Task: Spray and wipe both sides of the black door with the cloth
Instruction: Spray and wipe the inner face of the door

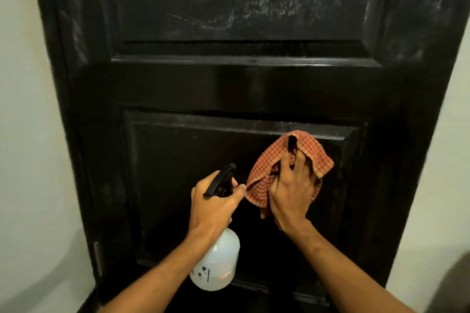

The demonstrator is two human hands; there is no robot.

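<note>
The black panelled door [241, 84] fills the view, with pale smears across its upper panel. My right hand [292, 190] grips an orange checked cloth [269, 160] and presses it against the upper right part of the lower panel. My left hand [213, 203] holds a white spray bottle [216, 262] by its black trigger head, just left of the cloth, the nozzle facing the door.
Pale walls [28, 134] flank the door on both sides. A hinge [98, 258] shows on the door's lower left edge. A dark blurred shape [455, 284] sits at the bottom right corner.
</note>
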